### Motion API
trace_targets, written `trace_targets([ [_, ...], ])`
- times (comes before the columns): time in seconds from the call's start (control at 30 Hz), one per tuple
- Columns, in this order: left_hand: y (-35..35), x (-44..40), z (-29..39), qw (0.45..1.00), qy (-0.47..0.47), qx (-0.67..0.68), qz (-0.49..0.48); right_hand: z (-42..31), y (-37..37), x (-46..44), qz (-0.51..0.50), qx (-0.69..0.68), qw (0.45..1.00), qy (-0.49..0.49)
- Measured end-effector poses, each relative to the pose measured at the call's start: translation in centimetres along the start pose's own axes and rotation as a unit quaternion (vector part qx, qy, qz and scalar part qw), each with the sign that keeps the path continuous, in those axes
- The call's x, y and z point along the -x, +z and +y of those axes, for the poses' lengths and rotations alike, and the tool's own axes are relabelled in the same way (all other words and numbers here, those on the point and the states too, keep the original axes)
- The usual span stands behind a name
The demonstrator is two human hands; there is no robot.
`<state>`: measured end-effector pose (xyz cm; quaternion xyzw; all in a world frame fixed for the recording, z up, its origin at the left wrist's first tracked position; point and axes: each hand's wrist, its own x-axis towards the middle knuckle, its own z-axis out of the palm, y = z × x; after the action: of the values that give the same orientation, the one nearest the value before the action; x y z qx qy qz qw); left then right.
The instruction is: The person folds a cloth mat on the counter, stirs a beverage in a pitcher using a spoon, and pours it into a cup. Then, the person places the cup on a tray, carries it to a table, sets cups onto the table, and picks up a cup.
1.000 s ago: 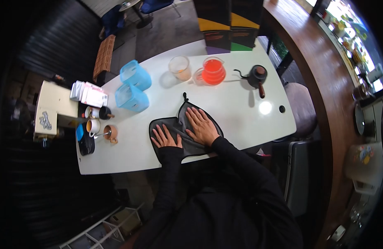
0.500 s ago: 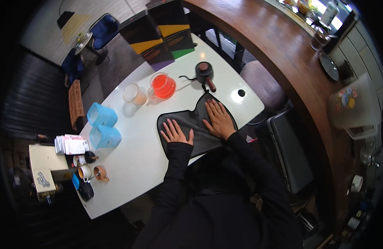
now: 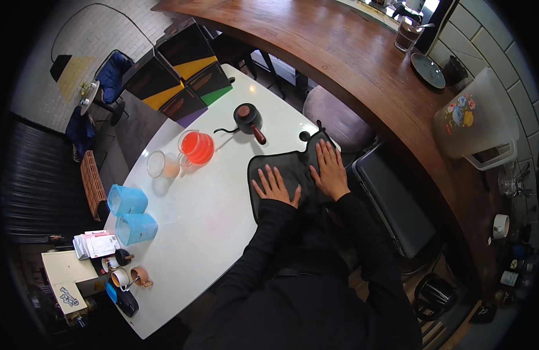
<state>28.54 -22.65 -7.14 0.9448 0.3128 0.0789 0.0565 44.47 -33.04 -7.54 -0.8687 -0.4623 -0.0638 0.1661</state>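
A dark grey cloth with black edging [image 3: 284,160] lies spread over the right end of the white table [image 3: 205,216]. Flat on its left part rests my left hand [image 3: 277,188], fingers spread. My right hand [image 3: 330,171] presses on the cloth's upper right part, its fingers stretched out. The cloth's near edge is hidden by my arms and body. Beyond the cloth stands a black gooseneck kettle [image 3: 245,115] with a wooden handle. Left of that are a glass jug of red liquid [image 3: 197,148] and a clear glass cup [image 3: 163,165].
Two blue containers [image 3: 135,228], several mugs [image 3: 141,276] and a stack of papers [image 3: 99,244] are at the left end. Dark boxes [image 3: 182,52] stand behind the table. A wooden counter [image 3: 363,64] curves along the right, holding a plastic pitcher [image 3: 479,119]. A stool [image 3: 339,114] sits between.
Both hands and the cloth have slid right across the table, away from the kettle, to the right edge. The camera view has also shifted.
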Motion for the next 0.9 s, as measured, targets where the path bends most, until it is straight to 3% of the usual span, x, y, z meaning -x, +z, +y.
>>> trace_targets([
  [0.23, 0.8, -2.6, 1.6, 0.999, 0.048, 0.019, 0.008, 1.0, 0.6, -2.1, -0.023, 0.012, 1.000, 0.016],
  [0.47, 0.4, -6.2, 1.9, 0.996, 0.086, 0.033, -0.012, 1.7, 1.8, -5.6, -0.014, 0.004, 0.999, -0.036],
  [0.9, 0.7, -7.5, 0.8, 0.998, 0.041, 0.053, -0.012, 0.9, 3.4, -9.6, -0.021, -0.008, 0.995, -0.094],
])
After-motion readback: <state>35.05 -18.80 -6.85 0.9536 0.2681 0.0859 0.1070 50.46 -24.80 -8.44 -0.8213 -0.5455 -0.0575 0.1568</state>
